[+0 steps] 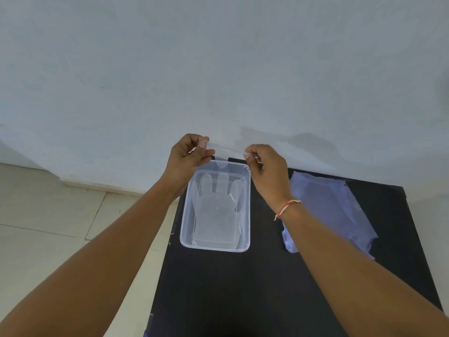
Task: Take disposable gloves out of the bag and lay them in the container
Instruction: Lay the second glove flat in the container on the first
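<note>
Both hands pinch the cuff edge of a thin transparent plastic glove (220, 190), left hand (188, 156) and right hand (266, 171) closed on its corners. It hangs, apparently, into the clear rectangular plastic container (184, 234) on the black table (243, 288). The translucent bluish bag (332, 210) lies just right.

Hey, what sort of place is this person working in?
Probably a plain room indoors, perhaps at home: a small black table pushed against a bare pale painted wall, with a light tiled floor and a skirting strip below. Nothing marks it as a workshop or kitchen.
</note>
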